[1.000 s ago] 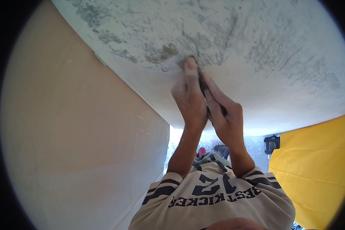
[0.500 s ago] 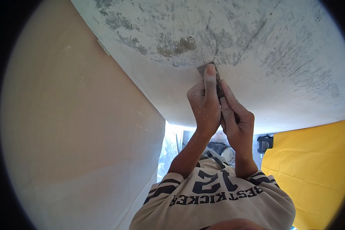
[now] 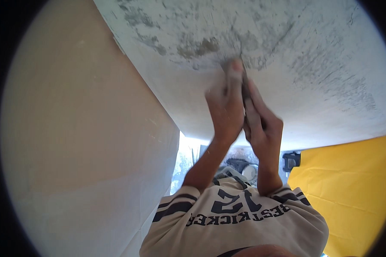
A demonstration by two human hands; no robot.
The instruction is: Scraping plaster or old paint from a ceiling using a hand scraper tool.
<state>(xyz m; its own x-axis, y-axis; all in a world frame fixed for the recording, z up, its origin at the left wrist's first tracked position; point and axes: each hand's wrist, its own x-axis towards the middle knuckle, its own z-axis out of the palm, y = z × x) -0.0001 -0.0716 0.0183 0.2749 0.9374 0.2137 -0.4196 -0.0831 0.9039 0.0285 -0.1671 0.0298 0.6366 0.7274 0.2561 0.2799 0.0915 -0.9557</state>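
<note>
My left hand (image 3: 226,109) is closed round a dark, flat scraper-like tool (image 3: 245,91), its thumb pressed along the face near the top end. The fingers of my right hand (image 3: 263,128) press against the tool's other side, lower down. Both hands are dusty and somewhat blurred. The tool's upper edge meets the white wall surface (image 3: 193,92), at the border between a smooth pale band and a rough area with grey scuffs. Just left of the tip is a brownish bare patch (image 3: 206,47). Fingers hide much of the tool, so its exact kind is unclear.
A plain beige surface (image 3: 85,128) rises on the left and meets the white wall along a slanted edge. Yellow sheeting (image 3: 347,184) hangs at the lower right, beside a black object (image 3: 291,160). Below my hands a white round object (image 3: 249,172) shows among dark items.
Both hands and the tool have moved a little up along the wall, blurring with the motion. The grip looks the same. The whole view has shifted slightly.
</note>
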